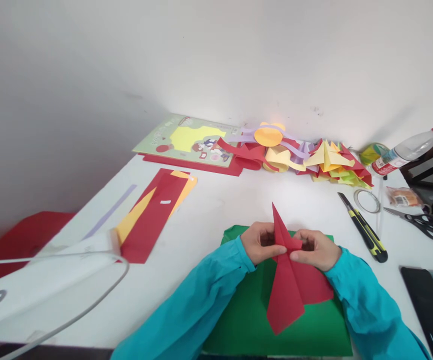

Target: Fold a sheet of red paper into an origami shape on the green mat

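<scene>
A folded red paper (pixel 289 285), pointed at its far end and spreading into two flaps towards me, is held just above a green sheet (pixel 254 320). My left hand (pixel 261 242) pinches it on the left near the middle, thumb on top. On the other side my right hand (pixel 316 248) grips a small folded edge between thumb and fingers. The tips of some fingers are hidden behind the paper.
Red and orange strips (pixel 154 220) lie left, near a white appliance (pixel 51 280) with a cord. A utility knife (pixel 364 230), tape roll (pixel 367 201), scissors (pixel 422 220) and plastic bottle (pixel 407 152) are right. Folded paper pieces (pixel 329 157) and a printed folder (pixel 159 135) lie by the wall.
</scene>
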A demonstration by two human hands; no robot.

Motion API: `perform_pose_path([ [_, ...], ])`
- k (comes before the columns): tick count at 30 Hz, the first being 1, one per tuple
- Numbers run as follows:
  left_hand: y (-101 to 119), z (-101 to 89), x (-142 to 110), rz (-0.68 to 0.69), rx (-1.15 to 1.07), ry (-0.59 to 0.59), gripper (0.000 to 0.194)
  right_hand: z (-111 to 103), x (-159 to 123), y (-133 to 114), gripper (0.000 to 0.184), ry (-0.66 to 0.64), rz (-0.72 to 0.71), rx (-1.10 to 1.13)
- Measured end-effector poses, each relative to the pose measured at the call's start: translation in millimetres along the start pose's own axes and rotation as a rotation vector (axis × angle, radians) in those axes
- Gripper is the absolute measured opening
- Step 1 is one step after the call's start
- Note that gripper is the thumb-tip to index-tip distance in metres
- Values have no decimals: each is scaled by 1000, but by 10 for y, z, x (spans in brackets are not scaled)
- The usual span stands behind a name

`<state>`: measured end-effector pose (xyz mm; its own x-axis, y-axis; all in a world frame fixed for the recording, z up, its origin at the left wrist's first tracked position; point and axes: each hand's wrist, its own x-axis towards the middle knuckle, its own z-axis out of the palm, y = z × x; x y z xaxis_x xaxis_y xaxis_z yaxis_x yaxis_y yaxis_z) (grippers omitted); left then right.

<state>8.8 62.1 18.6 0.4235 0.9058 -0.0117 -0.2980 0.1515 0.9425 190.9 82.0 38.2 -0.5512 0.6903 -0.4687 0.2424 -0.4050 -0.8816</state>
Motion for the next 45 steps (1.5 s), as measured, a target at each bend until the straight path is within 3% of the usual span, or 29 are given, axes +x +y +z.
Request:
perform_pose_path([
  [8,-45,2,15,-26,-41,17,30,205,47,1,33,-29,-41,-2],
  [19,-84,84,51,-99,89,60,49,229,92,187,27,175,-234,79],
  [29,-53,126,32,-116,18,-6,39,261,41,88,24,81,-202,168],
  [38,-44,71,47,-132,-45,76,34,255,92,73,17,36,-74,167],
  [45,-32,73,52,-88,0,91,33,253,64,39,15,20,-79,172],
])
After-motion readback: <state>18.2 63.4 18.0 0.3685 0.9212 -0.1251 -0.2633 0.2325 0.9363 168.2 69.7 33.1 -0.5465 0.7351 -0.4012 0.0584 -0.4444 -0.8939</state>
